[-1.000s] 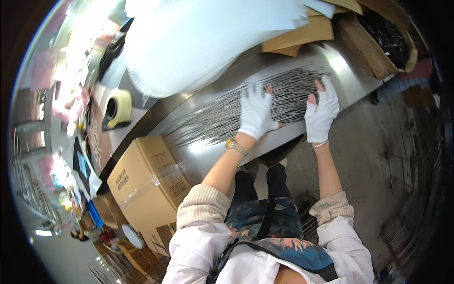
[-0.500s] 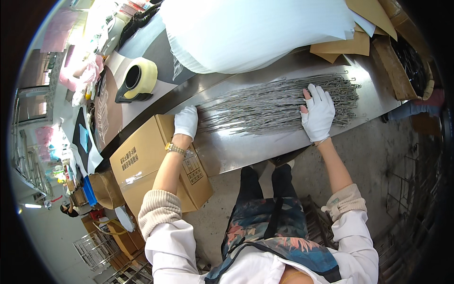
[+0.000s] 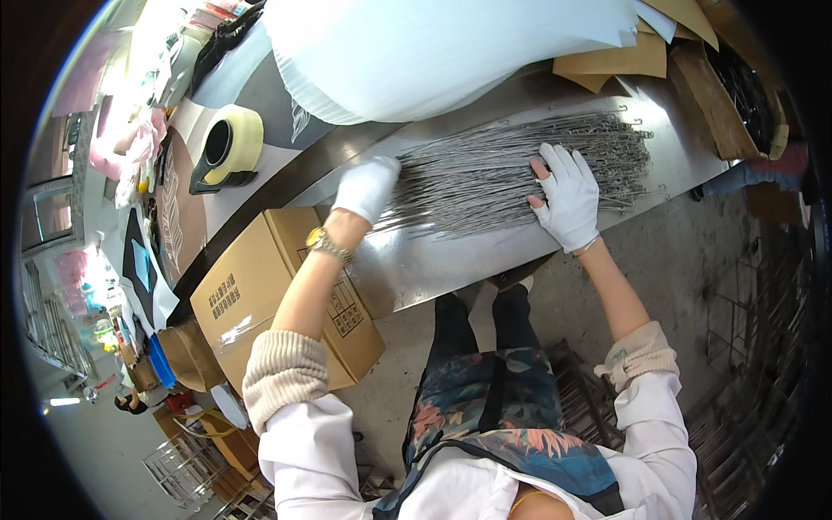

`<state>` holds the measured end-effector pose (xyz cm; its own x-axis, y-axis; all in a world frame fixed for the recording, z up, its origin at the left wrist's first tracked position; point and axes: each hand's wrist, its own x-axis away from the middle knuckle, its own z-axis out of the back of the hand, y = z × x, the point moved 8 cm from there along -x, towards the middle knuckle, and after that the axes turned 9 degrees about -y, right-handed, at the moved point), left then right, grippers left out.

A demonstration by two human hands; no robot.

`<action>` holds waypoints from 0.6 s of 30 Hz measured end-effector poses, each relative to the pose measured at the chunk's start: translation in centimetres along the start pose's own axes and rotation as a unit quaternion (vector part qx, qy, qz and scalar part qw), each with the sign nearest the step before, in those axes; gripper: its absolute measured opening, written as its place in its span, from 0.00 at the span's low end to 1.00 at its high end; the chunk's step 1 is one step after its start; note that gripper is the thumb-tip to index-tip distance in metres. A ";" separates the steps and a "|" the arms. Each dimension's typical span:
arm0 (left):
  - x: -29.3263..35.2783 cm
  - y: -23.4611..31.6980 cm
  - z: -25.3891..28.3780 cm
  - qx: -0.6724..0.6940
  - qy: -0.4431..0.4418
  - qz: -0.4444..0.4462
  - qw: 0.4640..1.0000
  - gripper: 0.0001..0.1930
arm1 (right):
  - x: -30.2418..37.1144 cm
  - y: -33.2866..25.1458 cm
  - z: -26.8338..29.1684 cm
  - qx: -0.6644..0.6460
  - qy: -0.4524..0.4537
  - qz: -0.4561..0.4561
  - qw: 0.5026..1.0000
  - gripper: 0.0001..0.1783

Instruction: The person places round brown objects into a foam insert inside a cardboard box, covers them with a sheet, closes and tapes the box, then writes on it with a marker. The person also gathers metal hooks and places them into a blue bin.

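A long bundle of thin grey metal wires (image 3: 468,178) with small hooks at the right ends lies spread across the metal table (image 3: 425,276). My right hand (image 3: 569,199), in a white glove with thumb and one fingertip bare, rests on the hooked half of the bundle, fingers stretched out. At the bundle's left ends is my left hand (image 3: 367,189), also white-gloved and smeared by motion. Its fingers do not show clearly, nor whether any wire is between them.
A closed cardboard box (image 3: 260,286) stands against the table's left end. Behind the wires lies a stack of white sheeting (image 3: 433,52). A tape roll on a dispenser (image 3: 227,149) sits at left. An open carton (image 3: 715,104) with dark contents is at far right.
My left hand has moved right and up against the wires' left ends, which now reach less far left. My right hand stays on the bundle. The whole view has shifted slightly.
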<state>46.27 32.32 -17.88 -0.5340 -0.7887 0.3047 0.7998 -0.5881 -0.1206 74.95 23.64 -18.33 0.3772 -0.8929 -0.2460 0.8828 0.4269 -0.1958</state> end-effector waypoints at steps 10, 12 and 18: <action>8.3 -1.1 -7.5 -0.158 -0.116 0.102 0.975 0.03 | -0.4 0.3 0.8 -0.035 0.001 -0.011 0.999 0.34; 7.8 -1.3 -7.7 -0.102 -0.138 0.070 0.983 0.03 | -0.2 0.3 0.6 -0.038 0.004 -0.004 0.999 0.33; 6.0 2.1 -4.5 0.055 -0.087 0.064 0.993 0.04 | 0.0 0.4 0.2 -0.025 0.030 -0.001 0.999 0.33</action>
<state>43.52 25.59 -20.52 -0.3789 -0.8071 0.4527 0.8880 -0.4548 -0.0675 75.41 23.78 -18.25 0.3573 -0.8839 -0.3017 0.8679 0.4336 -0.2425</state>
